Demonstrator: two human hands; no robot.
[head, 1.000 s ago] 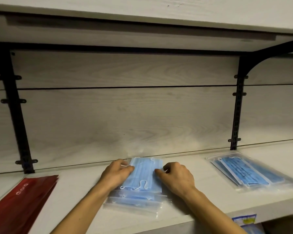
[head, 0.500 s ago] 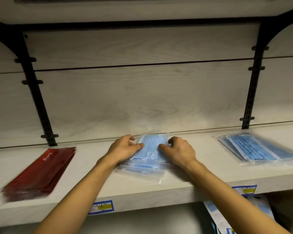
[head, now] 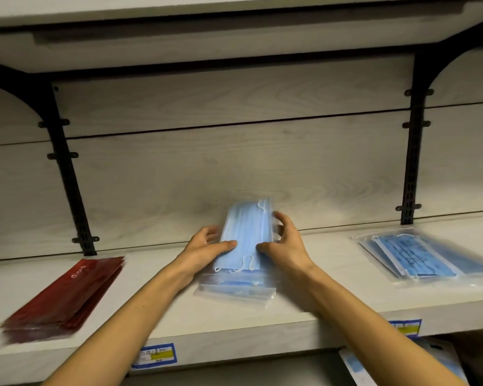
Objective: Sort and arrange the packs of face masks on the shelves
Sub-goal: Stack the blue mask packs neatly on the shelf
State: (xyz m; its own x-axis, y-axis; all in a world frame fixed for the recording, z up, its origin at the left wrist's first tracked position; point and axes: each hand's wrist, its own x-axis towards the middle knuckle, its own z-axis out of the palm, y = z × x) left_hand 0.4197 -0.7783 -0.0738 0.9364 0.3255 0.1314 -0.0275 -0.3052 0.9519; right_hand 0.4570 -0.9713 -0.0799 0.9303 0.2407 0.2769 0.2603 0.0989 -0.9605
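Here, mid-frame, my left hand (head: 207, 250) and right hand (head: 283, 246) pinch the top blue mask pack (head: 247, 235) by its sides, far end tilted up off the stack (head: 234, 288) on the shelf (head: 318, 310); red packs (head: 64, 296) lower left.

The top mask pack (head: 246, 235), previously flat on the centre stack (head: 234, 288), is now tilted up at its far end, with the left hand (head: 207, 249) and right hand (head: 285, 246) gripping its sides.
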